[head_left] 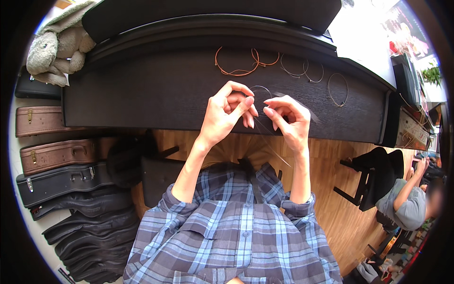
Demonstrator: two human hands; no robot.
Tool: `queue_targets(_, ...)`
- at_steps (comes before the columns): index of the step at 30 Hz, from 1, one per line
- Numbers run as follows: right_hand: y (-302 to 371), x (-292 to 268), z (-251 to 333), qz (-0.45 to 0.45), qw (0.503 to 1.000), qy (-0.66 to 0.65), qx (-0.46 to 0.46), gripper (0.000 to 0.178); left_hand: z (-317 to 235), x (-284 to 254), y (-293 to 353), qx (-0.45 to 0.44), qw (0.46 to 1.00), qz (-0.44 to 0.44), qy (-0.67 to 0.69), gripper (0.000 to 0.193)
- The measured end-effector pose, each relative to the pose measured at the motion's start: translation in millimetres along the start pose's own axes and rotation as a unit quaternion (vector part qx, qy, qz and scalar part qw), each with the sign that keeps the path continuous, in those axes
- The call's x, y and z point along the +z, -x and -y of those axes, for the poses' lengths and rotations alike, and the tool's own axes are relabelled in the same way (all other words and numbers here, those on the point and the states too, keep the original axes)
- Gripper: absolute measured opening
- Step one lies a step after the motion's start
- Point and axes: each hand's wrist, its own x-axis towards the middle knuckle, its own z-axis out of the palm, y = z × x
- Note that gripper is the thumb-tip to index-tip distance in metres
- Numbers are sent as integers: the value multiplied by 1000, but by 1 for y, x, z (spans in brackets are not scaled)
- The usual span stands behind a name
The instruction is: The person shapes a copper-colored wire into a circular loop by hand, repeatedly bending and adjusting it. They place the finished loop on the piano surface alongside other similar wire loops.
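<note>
Above the front part of a dark wooden piano lid (142, 90), my two hands work on a thin instrument string (263, 86). It arcs between my fingers, and a loose end hangs down past the lid's front edge. My left hand (226, 112) is closed, pinching the string between thumb and forefinger, its other fingers curled. My right hand (292, 122) pinches the string's other side, thumb against fingertips. Farther back on the lid lie coiled copper-coloured strings (235, 75), thin silvery coils (292, 75), and one round coil (346, 90) to the right.
A grey plush rabbit (52, 49) sits at the far left corner. Several instrument cases (66, 182) are stacked on the left. A black stool (373, 173) stands on the wooden floor (326, 180) at right, and another person (409, 203) sits beyond it.
</note>
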Motion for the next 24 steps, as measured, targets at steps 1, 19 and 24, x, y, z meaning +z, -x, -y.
queue_targets(1, 1, 0, 0, -4, 1000, -21, 14, 14, 0, -1, 0, -1, 1000, 10, 0, 16)
queue_targets(19, 1, -11, -7, -9, 977, -212, 32, 20, -6, -3, 7, -8, 987, 116, -108, 15)
queue_targets(24, 2, -6, 0, -17, 991, -120, 53, 20, -5, -2, 8, -34, 991, 97, -85, 15)
